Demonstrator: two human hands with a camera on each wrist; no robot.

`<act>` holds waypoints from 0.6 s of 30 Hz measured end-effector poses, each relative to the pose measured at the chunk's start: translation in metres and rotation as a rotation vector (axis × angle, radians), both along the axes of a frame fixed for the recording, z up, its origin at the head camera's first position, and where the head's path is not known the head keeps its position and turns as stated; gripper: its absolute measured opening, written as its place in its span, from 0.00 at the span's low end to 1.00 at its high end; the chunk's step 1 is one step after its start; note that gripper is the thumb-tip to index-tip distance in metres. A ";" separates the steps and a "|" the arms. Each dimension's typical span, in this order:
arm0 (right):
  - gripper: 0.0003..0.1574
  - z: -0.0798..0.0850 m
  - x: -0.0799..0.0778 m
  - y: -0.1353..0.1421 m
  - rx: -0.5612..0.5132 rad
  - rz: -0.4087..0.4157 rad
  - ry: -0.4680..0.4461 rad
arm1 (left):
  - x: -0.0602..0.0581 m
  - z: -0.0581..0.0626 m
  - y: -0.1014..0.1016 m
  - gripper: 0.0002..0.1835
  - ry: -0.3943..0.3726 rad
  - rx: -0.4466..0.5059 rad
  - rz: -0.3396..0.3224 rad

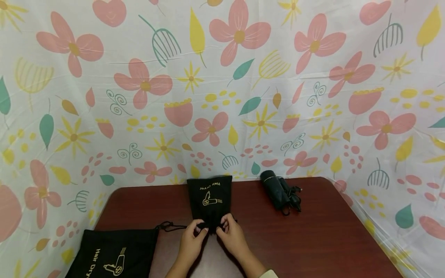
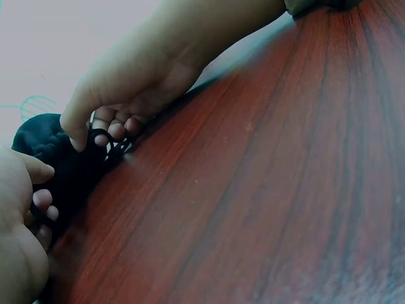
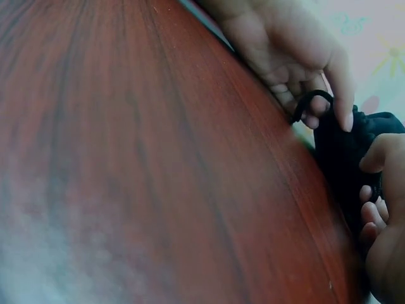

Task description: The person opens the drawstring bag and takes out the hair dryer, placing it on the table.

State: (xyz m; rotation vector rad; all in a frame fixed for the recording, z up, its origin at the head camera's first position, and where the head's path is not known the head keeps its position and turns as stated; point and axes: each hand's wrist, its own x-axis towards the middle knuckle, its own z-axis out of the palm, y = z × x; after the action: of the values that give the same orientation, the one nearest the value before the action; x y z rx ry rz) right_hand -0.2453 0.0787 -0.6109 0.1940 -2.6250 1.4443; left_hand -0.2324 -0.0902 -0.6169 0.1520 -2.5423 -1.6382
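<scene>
Fingers (image 1: 230, 222) of the left hand (image 1: 190, 239) and right hand (image 1: 234, 237), curled in, pinch a black pouch (image 1: 210, 210) (lettered "Hair Dryer") by its gathered neck on the counter (image 1: 313, 239), between a second bag (image 1: 142, 255) and a dark corded device (image 1: 274, 191).

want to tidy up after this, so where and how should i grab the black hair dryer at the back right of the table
Probably best across the middle of the black hair dryer, round its thick barrel, from above and left: bare table lies left of it, while the cord bunches on its right.
</scene>
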 end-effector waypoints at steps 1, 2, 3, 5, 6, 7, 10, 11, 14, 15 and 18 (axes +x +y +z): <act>0.14 0.000 0.000 0.000 0.007 0.004 -0.003 | 0.000 0.000 0.000 0.10 0.001 -0.001 0.003; 0.15 0.000 0.000 0.000 0.014 0.007 -0.002 | 0.000 -0.001 0.000 0.10 0.008 -0.009 0.007; 0.16 -0.001 0.000 0.000 0.016 0.010 -0.001 | 0.000 -0.001 0.001 0.10 0.019 -0.014 0.012; 0.18 -0.002 0.000 0.000 0.023 0.016 0.002 | 0.000 -0.001 0.002 0.10 0.036 -0.025 0.020; 0.18 -0.002 0.000 -0.001 0.023 0.016 0.002 | -0.001 -0.002 0.002 0.10 0.040 -0.033 0.024; 0.19 -0.003 0.000 -0.001 0.026 0.016 0.001 | -0.001 -0.002 0.003 0.10 0.041 -0.038 0.028; 0.19 -0.005 0.000 -0.001 0.033 0.013 0.001 | -0.001 -0.002 0.004 0.11 0.049 -0.066 0.035; 0.19 -0.005 0.000 -0.001 0.036 0.012 0.000 | -0.001 -0.002 0.004 0.11 0.053 -0.076 0.036; 0.18 -0.006 0.000 -0.001 0.041 0.008 0.006 | -0.001 -0.001 0.005 0.12 0.056 -0.103 0.038; 0.17 -0.007 0.000 -0.001 0.049 0.009 0.016 | 0.000 -0.001 0.006 0.12 0.056 -0.112 0.038; 0.16 -0.006 0.001 -0.001 0.069 0.004 0.040 | 0.001 0.001 0.007 0.13 0.052 -0.144 0.042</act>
State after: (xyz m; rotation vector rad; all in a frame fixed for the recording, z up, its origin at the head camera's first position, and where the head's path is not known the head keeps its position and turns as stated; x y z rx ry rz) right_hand -0.2447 0.0774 -0.6173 0.2327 -2.6459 1.3377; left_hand -0.2316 -0.0837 -0.6160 0.1472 -2.5871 -1.4198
